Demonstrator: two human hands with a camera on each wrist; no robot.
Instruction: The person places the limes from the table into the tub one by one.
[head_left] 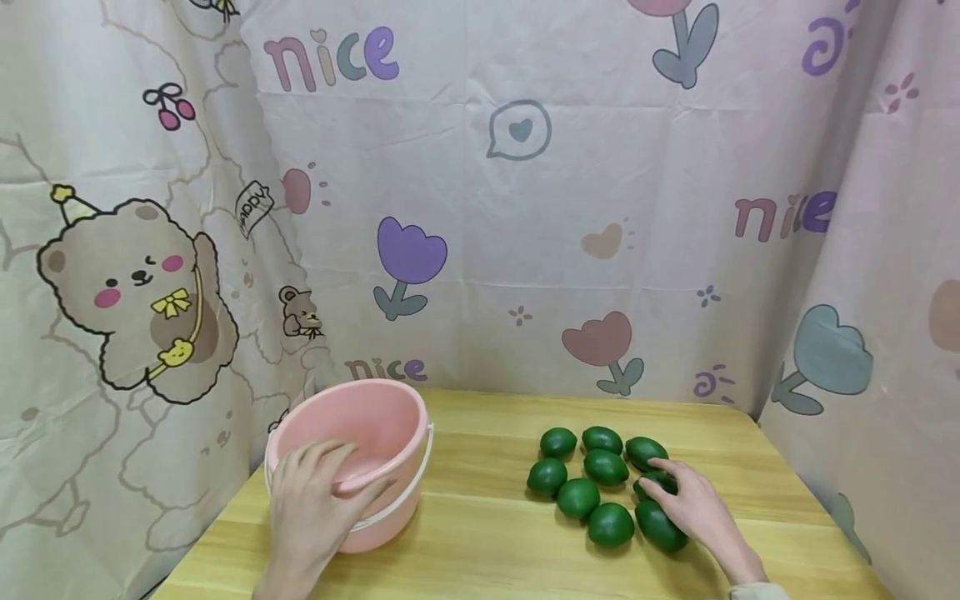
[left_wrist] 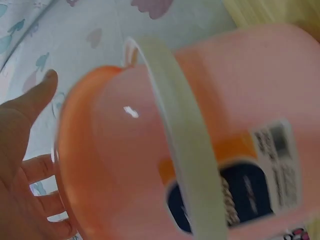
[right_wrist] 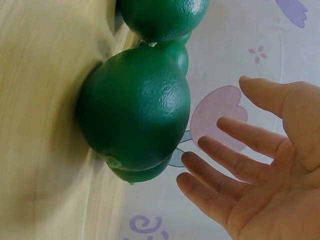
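A pink bucket (head_left: 378, 535) with a white handle (left_wrist: 177, 120) stands at the left of the table. My left hand (head_left: 311, 500) is over its near rim, fingers bent toward the opening. In the left wrist view the thumb stands off the bucket and the rim hides some fingertips. Several glossy green limes (head_left: 578, 497) lie grouped at the right. Above the right side of the group is my right hand (head_left: 697, 508), partly covering one lime. The right wrist view shows its fingers spread beside a large lime (right_wrist: 135, 110), apart from it.
The wooden table (head_left: 480, 542) extends between the bucket and the limes. A printed curtain (head_left: 480, 200) hangs behind the table and at both sides. On the bucket's side is a dark blue and orange label (left_wrist: 247, 187).
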